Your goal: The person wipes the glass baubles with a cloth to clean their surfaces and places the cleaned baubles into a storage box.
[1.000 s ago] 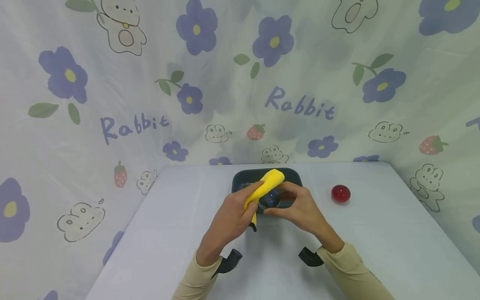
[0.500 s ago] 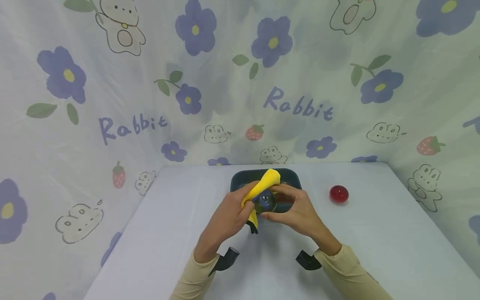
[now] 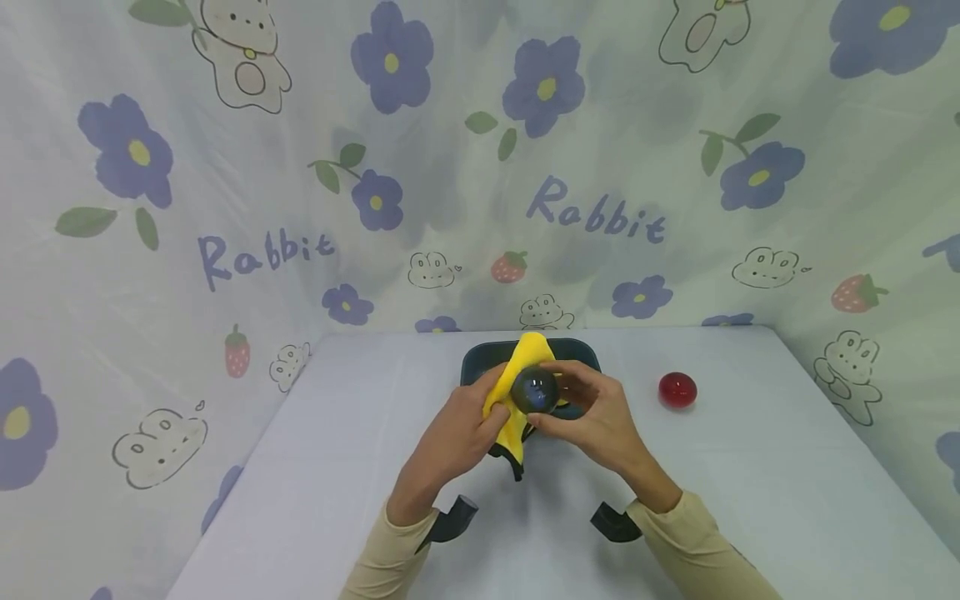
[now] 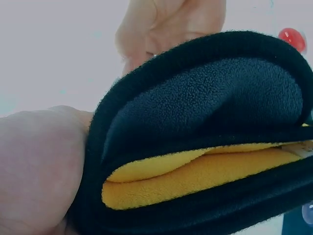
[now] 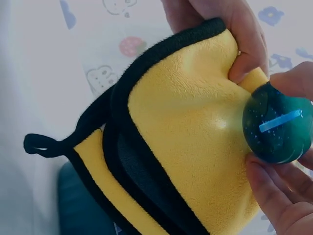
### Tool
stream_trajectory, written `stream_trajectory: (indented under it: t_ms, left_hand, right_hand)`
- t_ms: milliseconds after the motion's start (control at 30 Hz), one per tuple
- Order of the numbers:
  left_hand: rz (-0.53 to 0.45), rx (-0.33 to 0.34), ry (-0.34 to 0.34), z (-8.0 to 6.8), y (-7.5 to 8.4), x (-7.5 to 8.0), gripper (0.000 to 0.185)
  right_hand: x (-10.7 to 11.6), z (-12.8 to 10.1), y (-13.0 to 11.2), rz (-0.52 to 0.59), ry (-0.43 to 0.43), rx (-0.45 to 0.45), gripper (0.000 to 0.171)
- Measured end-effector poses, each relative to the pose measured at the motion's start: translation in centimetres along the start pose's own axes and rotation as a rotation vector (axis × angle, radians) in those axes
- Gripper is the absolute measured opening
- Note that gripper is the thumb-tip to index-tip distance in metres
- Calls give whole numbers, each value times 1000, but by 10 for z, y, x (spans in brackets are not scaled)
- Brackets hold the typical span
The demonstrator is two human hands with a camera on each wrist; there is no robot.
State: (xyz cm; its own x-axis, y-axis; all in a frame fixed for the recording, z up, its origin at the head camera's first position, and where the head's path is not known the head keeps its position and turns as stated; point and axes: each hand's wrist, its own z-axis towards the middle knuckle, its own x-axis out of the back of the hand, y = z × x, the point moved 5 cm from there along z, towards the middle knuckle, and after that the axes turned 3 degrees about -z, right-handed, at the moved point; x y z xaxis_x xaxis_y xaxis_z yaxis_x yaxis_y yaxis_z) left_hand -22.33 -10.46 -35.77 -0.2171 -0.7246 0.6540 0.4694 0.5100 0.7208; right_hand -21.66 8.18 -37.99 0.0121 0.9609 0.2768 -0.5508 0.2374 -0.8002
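Observation:
A yellow cloth (image 3: 525, 358) with a dark grey back and black edging is gripped by my left hand (image 3: 459, 432), folded over in its fingers. A dark blue-green glass ball (image 3: 536, 391) is pinched between the thumb and fingers of my right hand (image 3: 596, 408). The ball lies against the yellow side of the cloth, close over the tray. In the right wrist view, small bubbles and a light blue streak show on the ball (image 5: 274, 125). From the left wrist, the dark side of the cloth (image 4: 195, 98) hides the ball.
Behind the hands stands a dark green tray (image 3: 487, 350) on the white table (image 3: 337, 467), partly covered by the cloth. A red ball (image 3: 678, 390) sits on the table to the right. A printed curtain (image 3: 450, 167) hangs behind.
The ball has come up against the yellow face of the cloth, which now opens wider behind it and hangs lower. Both hands stay over the tray; the red ball has not moved.

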Motion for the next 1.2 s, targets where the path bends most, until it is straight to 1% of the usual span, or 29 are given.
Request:
stream_trajectory:
  t_ms: [100,333,467,633,800,967,1200]
  left_hand:
    - [-5,6,-12,1,0,-1,54]
    - [-4,7,-26,1,0,-3,52]
    - [-4,10,-31,0,1,-4,51]
    - [-3,7,-29,-1,4,-4,52]
    - [8,5,-10,-2,6,-3,52]
    - [25,3,7,-4,11,0,52]
    - [64,1,38,-8,16,3,54]
  right_hand:
    - [3,1,1,3,12,-15,58]
    - [7,2,5,10,48,-79,59]
    - [10,4,7,7,63,-90,59]
    - [13,5,11,-28,68,-97,59]
    - [15,5,12,-92,71,-106,58]
    - [17,6,11,-120,72,-116,58]
    - [14,6,15,-156,18,-174,59]
